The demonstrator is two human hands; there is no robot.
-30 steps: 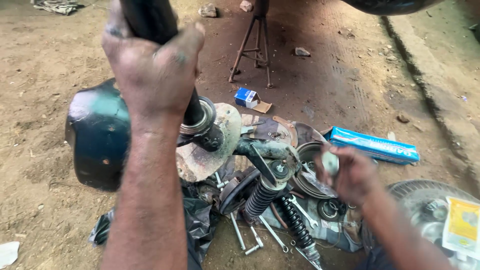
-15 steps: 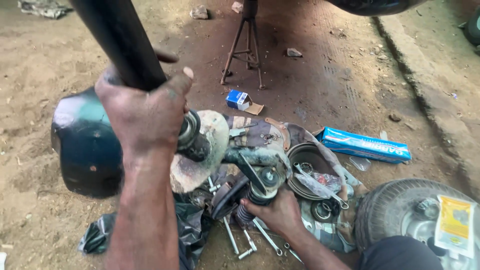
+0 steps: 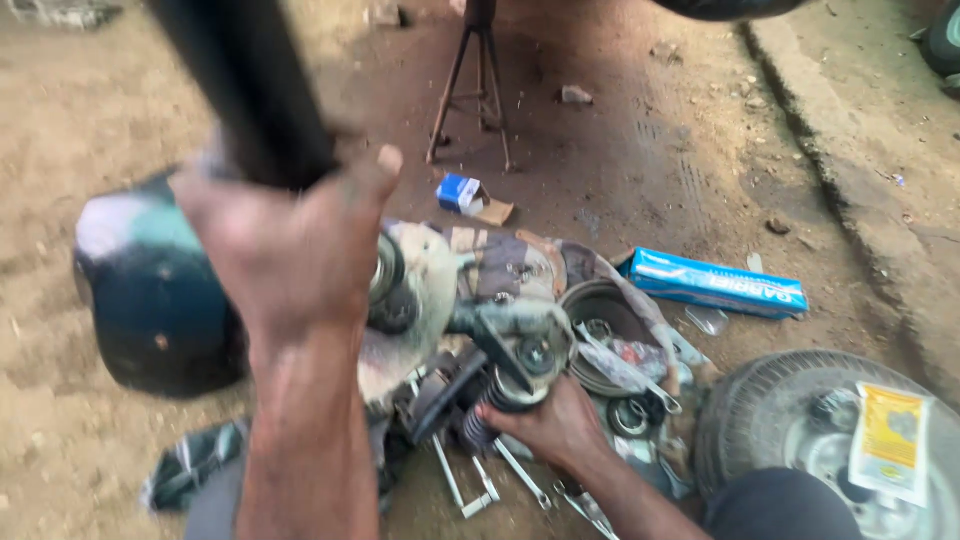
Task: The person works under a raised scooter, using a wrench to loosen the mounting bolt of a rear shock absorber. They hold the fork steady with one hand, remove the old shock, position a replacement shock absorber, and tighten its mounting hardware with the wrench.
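Mid-job: left hand [image 3: 290,250] grip wrapped tight on thick black steering tube [image 3: 250,90], right hand [image 3: 550,425] clutching black coil-spring shock absorber [image 3: 490,405] w/ loose parts on dirt floor [image 3: 640,170], nothing reassembled yet.

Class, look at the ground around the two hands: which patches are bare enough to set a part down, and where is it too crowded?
Bare dirt lies between the metal stand and the long blue box, and at far left beyond the dark fender. It is crowded under the left hand and right hand, with springs, spanners and rags, up to the wheel.
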